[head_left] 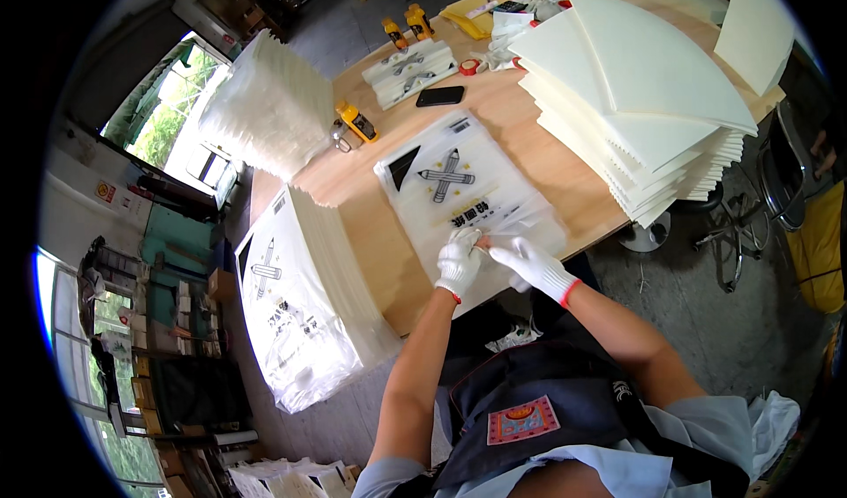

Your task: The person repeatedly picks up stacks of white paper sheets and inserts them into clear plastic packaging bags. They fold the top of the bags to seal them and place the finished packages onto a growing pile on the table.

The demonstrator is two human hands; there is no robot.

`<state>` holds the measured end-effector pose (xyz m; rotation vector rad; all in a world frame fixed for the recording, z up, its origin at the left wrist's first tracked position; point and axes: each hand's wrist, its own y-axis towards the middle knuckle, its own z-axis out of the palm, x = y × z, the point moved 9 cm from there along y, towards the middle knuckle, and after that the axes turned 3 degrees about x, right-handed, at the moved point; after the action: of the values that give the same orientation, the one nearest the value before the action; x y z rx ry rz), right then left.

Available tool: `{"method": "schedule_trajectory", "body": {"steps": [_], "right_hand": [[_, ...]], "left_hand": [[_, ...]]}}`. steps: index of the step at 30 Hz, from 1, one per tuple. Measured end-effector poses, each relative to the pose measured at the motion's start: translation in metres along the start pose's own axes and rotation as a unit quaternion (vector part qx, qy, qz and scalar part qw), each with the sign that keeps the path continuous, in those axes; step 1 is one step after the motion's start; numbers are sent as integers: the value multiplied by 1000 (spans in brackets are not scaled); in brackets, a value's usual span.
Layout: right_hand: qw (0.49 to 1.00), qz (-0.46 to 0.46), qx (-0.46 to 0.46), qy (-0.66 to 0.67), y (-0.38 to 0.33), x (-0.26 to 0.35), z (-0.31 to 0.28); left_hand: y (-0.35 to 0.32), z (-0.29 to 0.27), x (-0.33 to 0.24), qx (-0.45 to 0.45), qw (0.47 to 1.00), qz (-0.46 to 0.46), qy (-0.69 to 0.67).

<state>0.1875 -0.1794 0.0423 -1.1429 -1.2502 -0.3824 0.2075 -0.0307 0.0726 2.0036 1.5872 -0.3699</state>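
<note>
A clear plastic bag (520, 200) printed with crossed pencils lies on the wooden table in front of me, with a white sheet or stack showing inside. Both my hands wear white knitted gloves with red cuffs and meet at the bag's near end. My left hand (460, 262) is closed in a pinch on the film there. Close beside it, my right hand (536, 270) has its fingertips drawn together at the same loose film; bare fingertip skin shows between the hands. The exact fold they grip is too small to make out.
A tall stack of printed bags (291, 291) stands at the left, with a wrapped white stack (273, 101) behind it. Large cream paper sheets (635, 83) pile up at the right. A black phone (440, 97), an orange bottle (357, 121) and red tape (469, 67) lie farther back.
</note>
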Motion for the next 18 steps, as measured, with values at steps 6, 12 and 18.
{"method": "schedule_trajectory", "body": {"steps": [6,12,18], "right_hand": [[959,-8,-96,-268,43,3,-15],[980,39,-17,-196,14,-32,-46],[882,-291,-147,-341,-11,103,-1]], "left_hand": [[27,-64,14,-54,910,-120,-393],[42,-102,-3,-117,804,-132,-568],[41,-73,-65,12,921,-101,-377]]}}
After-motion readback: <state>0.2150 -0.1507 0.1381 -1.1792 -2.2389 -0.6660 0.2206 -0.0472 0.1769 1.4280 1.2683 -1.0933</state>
